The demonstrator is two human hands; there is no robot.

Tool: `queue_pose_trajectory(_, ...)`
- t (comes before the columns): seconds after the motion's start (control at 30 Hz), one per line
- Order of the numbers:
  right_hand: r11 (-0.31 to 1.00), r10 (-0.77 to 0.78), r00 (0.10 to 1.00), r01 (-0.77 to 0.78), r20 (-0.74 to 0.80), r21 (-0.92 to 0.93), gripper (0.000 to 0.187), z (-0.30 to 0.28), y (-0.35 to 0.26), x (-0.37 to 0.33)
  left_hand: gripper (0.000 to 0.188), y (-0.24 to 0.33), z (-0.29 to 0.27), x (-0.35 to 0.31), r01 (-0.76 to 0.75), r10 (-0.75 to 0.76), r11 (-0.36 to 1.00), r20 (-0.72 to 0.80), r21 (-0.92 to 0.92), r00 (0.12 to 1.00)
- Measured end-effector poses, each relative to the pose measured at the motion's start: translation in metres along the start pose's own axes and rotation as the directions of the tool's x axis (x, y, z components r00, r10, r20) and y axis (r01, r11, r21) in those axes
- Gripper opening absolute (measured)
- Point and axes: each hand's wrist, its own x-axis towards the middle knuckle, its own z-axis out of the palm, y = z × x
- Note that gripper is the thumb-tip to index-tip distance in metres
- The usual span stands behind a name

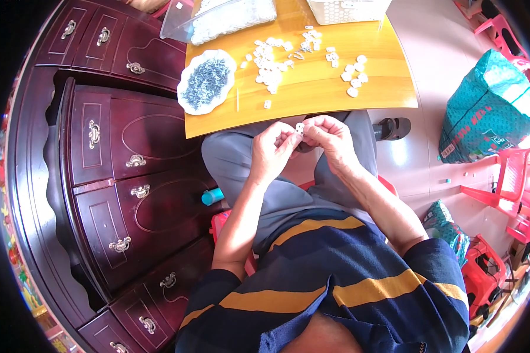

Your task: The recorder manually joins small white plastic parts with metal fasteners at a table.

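Above my lap, just off the table's near edge, my left hand (274,147) and my right hand (331,139) meet at the fingertips. Pinched between them is a small white plastic piece (299,127) with darker spots on it; its exact kind is too small to make out. On the wooden table (335,97) lie loose white pieces (268,73) in a pile, with a smaller group of white round pieces (354,75) to the right. A scalloped white dish (185,97) holds many small grey metal parts (208,81). A thin pale stick (238,100) lies beside the dish.
A clear plastic bin (179,23) of white pieces and a white perforated basket (350,13) stand at the table's far side. Dark wooden drawers (153,129) line the left. At right are a large teal bag (483,117) and red plastic stools (506,182).
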Motion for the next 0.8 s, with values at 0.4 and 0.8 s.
queue_pose_trajectory(0.4, 0.996, 0.079, 0.996, -0.081, 0.044, 0.033, 0.012, 0.002, 0.002, 0.001, 0.029, 0.002, -0.015, 0.005, -0.116, 0.116, 0.993, 0.131, -0.007, 0.985)
queue_pose_trajectory(0.8, 0.988, 0.085, 0.993, -0.094, 0.077, 0.121, 0.008, 0.004, 0.0, -0.001, 0.025, 0.007, -0.014, 0.003, -0.157, 0.155, 0.987, 0.118, 0.011, 0.981)
